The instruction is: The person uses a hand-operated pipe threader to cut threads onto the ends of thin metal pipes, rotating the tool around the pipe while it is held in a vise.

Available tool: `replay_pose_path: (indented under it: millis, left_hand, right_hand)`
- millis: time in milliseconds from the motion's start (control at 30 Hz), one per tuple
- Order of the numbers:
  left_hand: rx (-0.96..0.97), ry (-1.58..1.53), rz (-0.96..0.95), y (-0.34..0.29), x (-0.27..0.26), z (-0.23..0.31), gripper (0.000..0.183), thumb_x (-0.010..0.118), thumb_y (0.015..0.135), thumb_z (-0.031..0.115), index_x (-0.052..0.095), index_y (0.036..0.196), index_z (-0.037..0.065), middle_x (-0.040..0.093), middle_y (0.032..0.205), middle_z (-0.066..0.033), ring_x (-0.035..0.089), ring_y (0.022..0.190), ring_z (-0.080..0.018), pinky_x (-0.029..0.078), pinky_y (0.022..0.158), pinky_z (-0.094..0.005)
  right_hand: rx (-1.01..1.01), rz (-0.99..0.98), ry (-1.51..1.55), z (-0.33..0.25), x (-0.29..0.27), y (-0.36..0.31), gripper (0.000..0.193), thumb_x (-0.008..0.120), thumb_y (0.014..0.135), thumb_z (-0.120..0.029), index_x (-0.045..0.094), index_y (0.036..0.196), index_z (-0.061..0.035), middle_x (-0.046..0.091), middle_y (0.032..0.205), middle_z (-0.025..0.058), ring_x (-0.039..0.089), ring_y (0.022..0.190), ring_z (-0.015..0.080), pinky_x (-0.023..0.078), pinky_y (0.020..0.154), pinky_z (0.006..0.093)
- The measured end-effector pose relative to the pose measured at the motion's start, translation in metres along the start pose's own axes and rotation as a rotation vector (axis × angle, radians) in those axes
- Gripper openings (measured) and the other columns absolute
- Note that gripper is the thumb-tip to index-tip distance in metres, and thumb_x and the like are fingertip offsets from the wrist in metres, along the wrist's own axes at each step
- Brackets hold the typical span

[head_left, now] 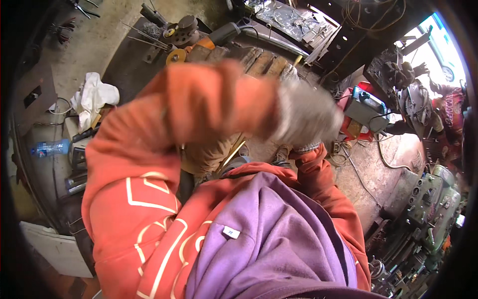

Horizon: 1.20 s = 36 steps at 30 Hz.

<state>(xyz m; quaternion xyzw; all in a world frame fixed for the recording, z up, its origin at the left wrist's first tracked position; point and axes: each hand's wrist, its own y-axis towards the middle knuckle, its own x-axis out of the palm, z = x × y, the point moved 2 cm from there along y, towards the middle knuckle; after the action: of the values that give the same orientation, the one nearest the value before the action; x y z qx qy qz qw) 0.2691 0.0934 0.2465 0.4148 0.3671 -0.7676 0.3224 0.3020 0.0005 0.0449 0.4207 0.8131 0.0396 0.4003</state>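
My left arm, in an orange-red sleeve, reaches across in front of me from the left. At its end, my left hand (312, 115) wears a grey knitted glove and is smeared by motion, so its fingers cannot be made out. Just below it, my right hand (306, 147) shows only a strip of grey glove at the cuff; the rest is hidden behind the left glove. Whether either hand holds anything does not show. Beyond my left forearm is a bench top of worn wooden blocks (259, 62), with an orange power tool (213, 41) lying at its left end.
A yellow disc (176, 57) sits near the power tool. On the left are a white cloth (94, 97) and a plastic bottle (52, 148). To the right stand a blue-grey machine case (367, 110), cables on the floor (359, 172) and a green machine (433, 204). A metal table (289, 22) is at the back.
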Motion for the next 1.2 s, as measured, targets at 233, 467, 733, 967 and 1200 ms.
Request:
replay_pose_path:
  millis: [233, 467, 733, 967, 1200]
  left_hand:
    - [-0.403, 0.093, 0.130, -0.164, 0.032, -0.062, 0.022, 0.062, 0.098, 0.033, 0.076, 0.099, 0.016, 0.070, 0.077, -0.0116, 0.073, 0.074, -0.0370, 0.060, 0.067, -0.0432]
    - [-0.173, 0.011, 0.482, -0.043, -0.001, -0.061, 0.027, 0.073, 0.094, 0.028, 0.070, 0.095, 0.002, 0.074, 0.094, -0.0156, 0.074, 0.092, -0.0306, 0.056, 0.078, -0.0433]
    - [0.138, -0.592, 0.317, -0.092, 0.043, -0.010, 0.019, 0.066, 0.096, 0.016, 0.069, 0.077, 0.018, 0.062, 0.068, -0.0027, 0.063, 0.063, -0.0251, 0.054, 0.060, -0.0393]
    - [-0.185, 0.502, 0.809, -0.143, -0.005, -0.086, 0.031, 0.074, 0.096, 0.033, 0.074, 0.118, 0.011, 0.073, 0.093, -0.0112, 0.071, 0.081, -0.0317, 0.056, 0.070, -0.0443]
    - [-0.162, 0.377, 0.690, -0.134, 0.022, -0.085, 0.028, 0.074, 0.094, 0.033, 0.076, 0.102, 0.007, 0.073, 0.097, -0.0134, 0.068, 0.094, -0.0359, 0.054, 0.084, -0.0457]
  right_hand:
    - [-0.054, 0.131, 0.004, -0.018, -0.003, 0.006, 0.074, 0.084, 0.088, -0.038, 0.052, 0.147, -0.0080, 0.073, 0.120, 0.0163, 0.075, 0.099, 0.0341, 0.062, 0.088, 0.0433]
    - [0.232, -0.145, -0.011, -0.030, -0.007, 0.007, 0.096, 0.085, 0.083, -0.051, 0.040, 0.159, -0.0136, 0.065, 0.139, 0.0180, 0.066, 0.125, 0.0365, 0.055, 0.106, 0.0470]
    - [0.141, -0.011, -0.077, -0.025, -0.002, 0.007, 0.112, 0.097, 0.069, -0.048, 0.042, 0.156, -0.0051, 0.072, 0.124, 0.0144, 0.075, 0.102, 0.0309, 0.061, 0.085, 0.0404]
    - [-0.079, 0.185, 0.044, -0.020, 0.000, 0.010, 0.104, 0.101, 0.065, -0.044, 0.049, 0.149, -0.0115, 0.075, 0.110, 0.0162, 0.077, 0.089, 0.0368, 0.061, 0.074, 0.0438]
    - [-0.078, 0.158, -0.008, -0.020, 0.002, 0.007, 0.117, 0.104, 0.058, -0.044, 0.044, 0.153, -0.0106, 0.075, 0.112, 0.0161, 0.077, 0.094, 0.0367, 0.062, 0.077, 0.0424]
